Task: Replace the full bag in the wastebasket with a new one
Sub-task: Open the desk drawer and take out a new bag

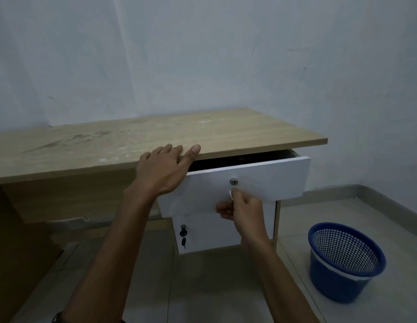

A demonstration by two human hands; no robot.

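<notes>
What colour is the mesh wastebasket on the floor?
The wastebasket is blue, seen best in the head view.

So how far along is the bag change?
Looks done: the blue mesh wastebasket on the floor shows no bag inside. In hand: the right hand pinches the front of the white drawer, which stands partly open, while the left hand rests on the desk edge. Left: no new bag is in view, so fetching and fitting one remain.
</notes>
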